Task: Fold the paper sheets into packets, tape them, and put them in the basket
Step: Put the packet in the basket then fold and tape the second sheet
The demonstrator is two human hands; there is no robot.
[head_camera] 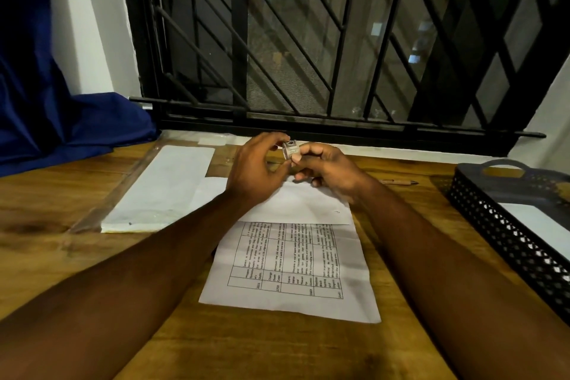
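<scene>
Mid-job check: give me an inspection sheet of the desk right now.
Surface: wooden table, dimly lit.
Job's things: printed sheet, far part folded over; tape roll; black basket at right, white paper inside.
Clutter: paper stack at left; pen at right.
Hands: left hand and right hand both pinch the tape roll.
Cables: nothing seen.
Surroundings: window grille behind; blue cloth at left.

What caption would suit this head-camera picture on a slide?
The left hand and right hand pinch a small tape roll above a partly folded printed sheet; a black basket stands to the right.
</scene>
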